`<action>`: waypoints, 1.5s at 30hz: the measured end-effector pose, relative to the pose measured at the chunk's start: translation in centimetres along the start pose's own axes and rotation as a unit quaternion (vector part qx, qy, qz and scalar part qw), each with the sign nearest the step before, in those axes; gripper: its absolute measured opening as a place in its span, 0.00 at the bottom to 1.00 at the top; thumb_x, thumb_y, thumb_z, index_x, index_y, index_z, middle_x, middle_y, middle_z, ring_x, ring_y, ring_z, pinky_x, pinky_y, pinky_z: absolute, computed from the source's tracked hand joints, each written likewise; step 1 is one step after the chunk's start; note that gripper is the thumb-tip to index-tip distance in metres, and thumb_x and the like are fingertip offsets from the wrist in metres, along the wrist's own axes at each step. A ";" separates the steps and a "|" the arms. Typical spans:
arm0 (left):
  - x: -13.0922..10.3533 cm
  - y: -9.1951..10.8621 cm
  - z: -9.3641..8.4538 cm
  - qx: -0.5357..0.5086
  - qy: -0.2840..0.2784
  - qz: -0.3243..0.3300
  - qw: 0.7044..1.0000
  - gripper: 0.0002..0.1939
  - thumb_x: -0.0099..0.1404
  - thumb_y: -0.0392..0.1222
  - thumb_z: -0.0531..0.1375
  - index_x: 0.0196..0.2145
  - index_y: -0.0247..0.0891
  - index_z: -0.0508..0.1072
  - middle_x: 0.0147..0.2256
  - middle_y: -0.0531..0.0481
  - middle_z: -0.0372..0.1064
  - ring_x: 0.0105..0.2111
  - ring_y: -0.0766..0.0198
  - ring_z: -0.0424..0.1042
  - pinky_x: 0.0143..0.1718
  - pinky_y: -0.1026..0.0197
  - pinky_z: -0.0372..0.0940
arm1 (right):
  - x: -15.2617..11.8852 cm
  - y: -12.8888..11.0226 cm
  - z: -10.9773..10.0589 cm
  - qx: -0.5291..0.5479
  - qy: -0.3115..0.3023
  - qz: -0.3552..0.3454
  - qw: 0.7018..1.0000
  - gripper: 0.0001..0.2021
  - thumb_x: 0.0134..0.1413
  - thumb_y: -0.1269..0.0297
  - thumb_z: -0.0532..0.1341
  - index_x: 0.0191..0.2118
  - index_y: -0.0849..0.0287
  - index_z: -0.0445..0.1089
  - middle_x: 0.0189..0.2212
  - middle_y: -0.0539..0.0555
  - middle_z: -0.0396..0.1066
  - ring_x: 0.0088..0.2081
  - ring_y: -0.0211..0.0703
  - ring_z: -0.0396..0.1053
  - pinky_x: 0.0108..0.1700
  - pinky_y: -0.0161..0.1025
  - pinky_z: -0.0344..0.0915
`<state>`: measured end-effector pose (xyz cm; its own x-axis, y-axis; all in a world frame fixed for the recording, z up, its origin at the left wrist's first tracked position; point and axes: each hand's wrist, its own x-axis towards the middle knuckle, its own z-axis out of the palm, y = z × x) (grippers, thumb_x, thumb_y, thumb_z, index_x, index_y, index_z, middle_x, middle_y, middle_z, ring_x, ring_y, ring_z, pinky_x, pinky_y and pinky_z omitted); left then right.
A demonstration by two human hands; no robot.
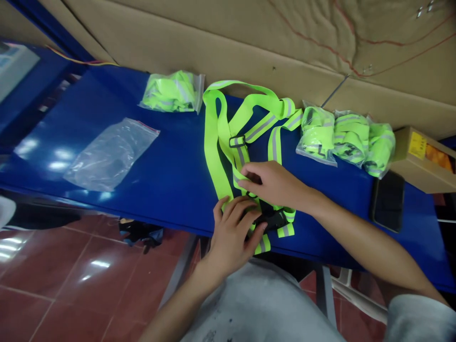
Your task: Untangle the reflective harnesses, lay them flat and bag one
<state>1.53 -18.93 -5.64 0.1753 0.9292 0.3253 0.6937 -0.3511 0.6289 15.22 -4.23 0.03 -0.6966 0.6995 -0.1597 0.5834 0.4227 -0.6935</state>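
Note:
A neon yellow-green reflective harness with grey stripes lies loosely spread on the blue table. Its straps carry a black slider and, near the front edge, a black buckle. My right hand has thumb and forefinger closed on a strap in the middle of the harness. Just in front, my left hand is curled over the lower straps, with its thumb against the buckle. The fingers of both hands partly hide the webbing and a dark fitting between them.
Left of the harness lie a clear zip bag and a bagged harness. Several more bagged harnesses line the back right. Beyond them are a cardboard box and a black phone. A tan padded panel borders the table.

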 end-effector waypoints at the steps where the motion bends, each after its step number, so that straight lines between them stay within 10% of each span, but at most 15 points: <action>1: 0.0 0.0 0.0 0.001 -0.002 -0.001 1.000 0.04 0.76 0.40 0.60 0.47 0.42 0.73 0.50 0.47 0.77 0.58 0.53 0.73 0.67 0.43 0.51 | -0.2 0.2 -0.4 0.057 0.005 -0.011 0.998 0.12 0.68 0.60 0.63 0.33 0.55 0.64 0.25 0.45 0.65 0.28 0.37 0.63 0.32 0.38 0.55; 7: 0.2 0.2 0.2 0.005 -0.005 -0.009 1.000 0.04 0.77 0.40 0.60 0.47 0.42 0.73 0.50 0.47 0.78 0.58 0.53 0.74 0.67 0.42 0.51 | -1.1 1.0 -1.9 0.390 -0.013 0.027 0.920 0.12 0.58 0.59 0.70 0.41 0.56 0.68 0.34 0.48 0.74 0.37 0.39 0.73 0.42 0.38 0.68; 14: 0.3 0.3 0.2 0.005 0.000 -0.010 1.000 0.04 0.77 0.40 0.60 0.47 0.41 0.73 0.49 0.48 0.78 0.57 0.54 0.74 0.67 0.43 0.51 | -0.5 1.5 -2.9 0.494 0.085 0.080 0.861 0.24 0.49 0.62 0.74 0.51 0.52 0.70 0.40 0.49 0.78 0.44 0.45 0.78 0.48 0.42 0.74; 23: 0.2 0.5 0.2 0.015 -0.015 -0.008 1.000 0.05 0.77 0.41 0.59 0.47 0.41 0.74 0.48 0.47 0.78 0.56 0.55 0.74 0.67 0.42 0.50 | 1.4 1.2 -1.1 0.305 -0.030 0.093 0.947 0.23 0.55 0.67 0.71 0.56 0.49 0.72 0.57 0.58 0.76 0.65 0.55 0.71 0.58 0.53 0.75; 27: 0.3 0.5 0.3 0.007 -0.008 -0.013 1.000 0.04 0.77 0.41 0.59 0.46 0.42 0.74 0.48 0.48 0.78 0.55 0.55 0.74 0.67 0.43 0.50 | 2.3 0.6 -1.2 0.339 0.027 0.055 0.939 0.18 0.55 0.70 0.67 0.51 0.51 0.70 0.64 0.56 0.71 0.66 0.51 0.69 0.60 0.49 0.73; 33: 0.2 0.4 0.3 -0.003 -0.004 -0.012 1.000 0.05 0.77 0.41 0.59 0.48 0.42 0.74 0.49 0.48 0.78 0.56 0.56 0.74 0.67 0.43 0.50 | 3.5 1.1 -2.1 0.421 0.080 0.028 0.903 0.23 0.48 0.69 0.65 0.51 0.51 0.63 0.44 0.51 0.76 0.51 0.48 0.78 0.59 0.50 0.74; 45: 0.2 0.4 0.3 -0.005 0.002 -0.013 1.000 0.05 0.77 0.41 0.59 0.47 0.41 0.74 0.48 0.47 0.78 0.56 0.55 0.75 0.67 0.43 0.51 | 1.4 3.9 -5.2 0.314 0.201 -0.018 0.928 0.13 0.54 0.61 0.68 0.44 0.49 0.66 0.47 0.50 0.71 0.49 0.48 0.77 0.51 0.48 0.77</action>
<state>2.06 -18.88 -5.57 0.1554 0.9373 0.3120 0.6908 -0.3289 0.6439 18.69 1.36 0.74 -0.4255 0.9030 0.0592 0.1170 0.1198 -0.9859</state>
